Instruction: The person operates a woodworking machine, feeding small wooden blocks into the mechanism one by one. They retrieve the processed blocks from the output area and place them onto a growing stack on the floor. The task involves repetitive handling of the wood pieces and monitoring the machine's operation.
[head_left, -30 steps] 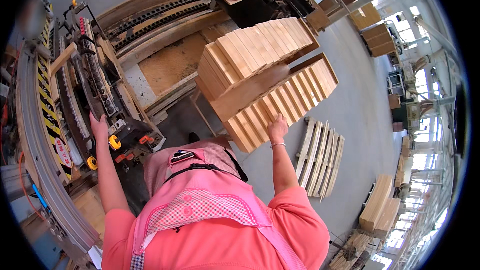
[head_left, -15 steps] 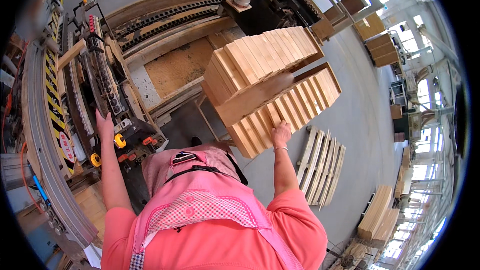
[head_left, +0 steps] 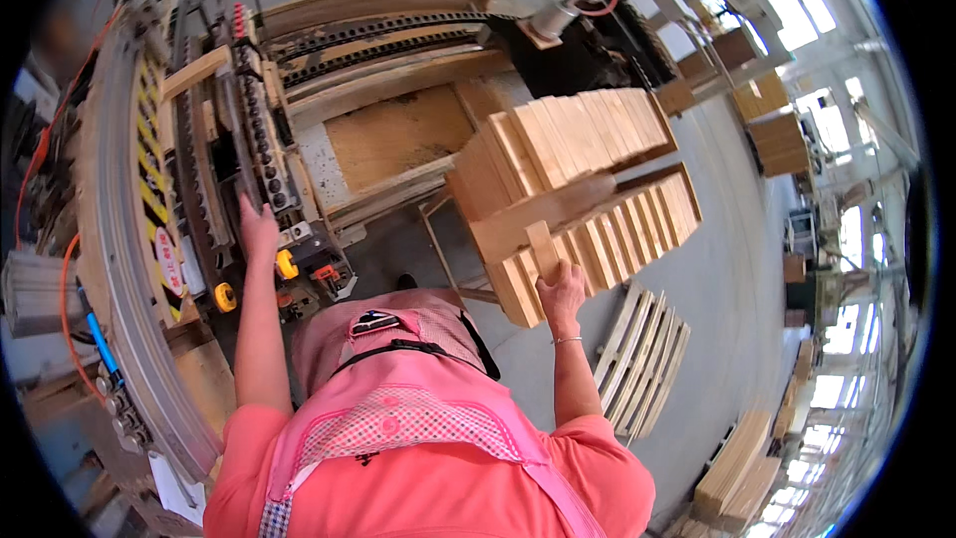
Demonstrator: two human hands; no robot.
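Observation:
My right hand (head_left: 564, 291) is closed on the near end of a short wooden board (head_left: 543, 247), which tilts up above the front row of stacked boards (head_left: 627, 244). Behind that row stands a second, taller row of pale boards (head_left: 588, 139). Over at the left, my left hand (head_left: 259, 229) reaches to the machine's dark rails (head_left: 231, 130), fingers stretched forward and apart along the near end of a rail. Whether its fingertips touch the rail is hard to make out.
Yellow-and-black striped tape (head_left: 154, 189) runs along the machine's left side. Yellow knobs (head_left: 287, 264) stick out close to my left wrist. A slatted wooden pallet (head_left: 642, 359) lies on the floor to the right. An overhead cylinder (head_left: 551, 22) hangs beyond the stack.
One board has come up out of the front row in my right hand and now stands higher, over the row. My left hand stays by the rails. The whole view has shifted slightly.

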